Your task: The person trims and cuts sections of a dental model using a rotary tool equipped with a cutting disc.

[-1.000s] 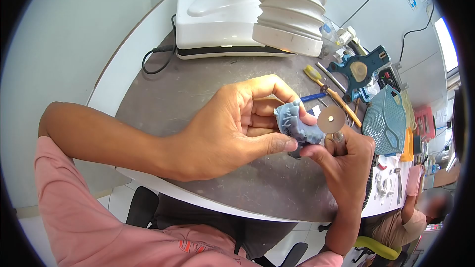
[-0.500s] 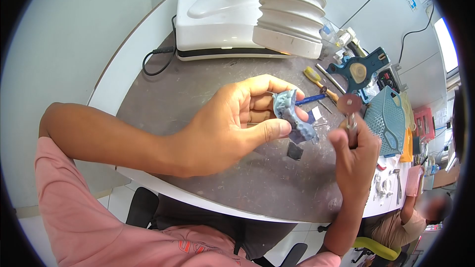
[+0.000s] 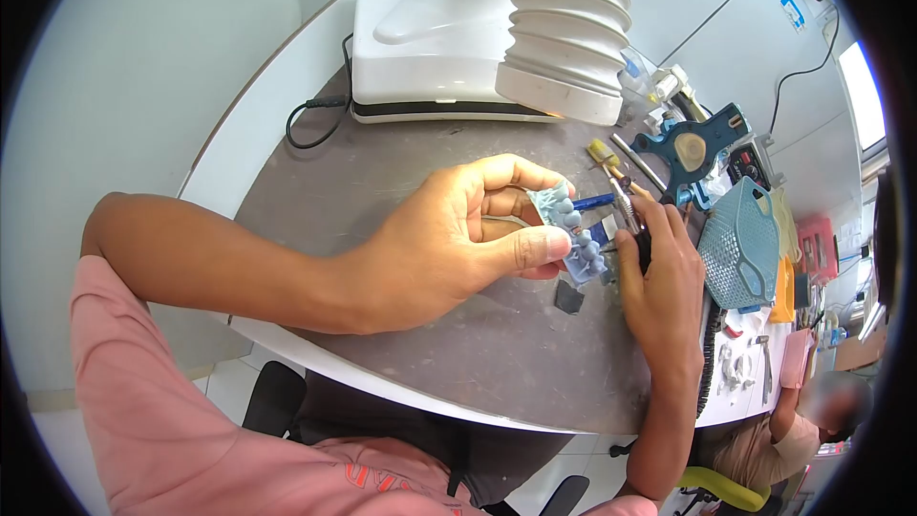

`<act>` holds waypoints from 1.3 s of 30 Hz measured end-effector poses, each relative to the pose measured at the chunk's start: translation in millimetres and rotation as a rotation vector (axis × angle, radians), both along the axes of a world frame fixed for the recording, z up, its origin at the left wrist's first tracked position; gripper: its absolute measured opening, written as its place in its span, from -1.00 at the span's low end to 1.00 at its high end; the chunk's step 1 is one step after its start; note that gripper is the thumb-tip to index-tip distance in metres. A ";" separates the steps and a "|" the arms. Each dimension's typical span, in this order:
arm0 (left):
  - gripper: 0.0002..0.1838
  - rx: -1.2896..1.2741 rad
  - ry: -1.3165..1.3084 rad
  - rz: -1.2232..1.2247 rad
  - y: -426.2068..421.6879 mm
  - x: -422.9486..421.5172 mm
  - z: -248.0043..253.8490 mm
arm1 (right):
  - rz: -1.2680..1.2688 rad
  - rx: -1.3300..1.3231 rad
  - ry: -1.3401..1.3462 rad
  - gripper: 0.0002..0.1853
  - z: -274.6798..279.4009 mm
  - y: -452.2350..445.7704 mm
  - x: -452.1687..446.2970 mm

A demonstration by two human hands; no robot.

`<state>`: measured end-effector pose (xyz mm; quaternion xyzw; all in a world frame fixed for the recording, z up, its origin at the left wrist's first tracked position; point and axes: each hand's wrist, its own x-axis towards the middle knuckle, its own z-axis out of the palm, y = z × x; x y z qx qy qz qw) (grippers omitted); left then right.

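Observation:
My left hand [image 3: 468,229] is closed on a blue dental model [image 3: 579,247], pinched between thumb and fingers above the table. Rounded, tooth-like bumps face up on it. Just right of the model, my right hand [image 3: 664,263] is wrapped round a rotary handpiece [image 3: 628,210] with a silver front and a dark grip. Its front end points up and to the left, apart from the model. Whether a disc sits on its tip I cannot make out. Beneath the hands lie a small dark square piece [image 3: 569,297] and a blue pen-like stick [image 3: 594,202].
A white hose nozzle [image 3: 559,96] hangs above a white machine [image 3: 420,48] at the back. Right of the hands are a yellow-bristled brush [image 3: 602,152], a dark blue articulator-like frame [image 3: 695,148] and a blue perforated basket [image 3: 740,244]. A coiled black cord [image 3: 708,358] runs beside my right wrist. Another person [image 3: 774,449] sits far right.
My right hand has moved left and up, close to the model, and its tool has tilted left; the brownish disc no longer shows clearly. My left hand has turned the model, exposing its bumps.

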<state>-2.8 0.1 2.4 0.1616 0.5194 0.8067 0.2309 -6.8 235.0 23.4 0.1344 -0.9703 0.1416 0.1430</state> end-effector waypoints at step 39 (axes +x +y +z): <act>-0.58 -0.017 -0.034 0.022 -0.3 -0.2 2.2 | 0.134 -0.175 0.210 -0.77 5.6 -3.4 5.1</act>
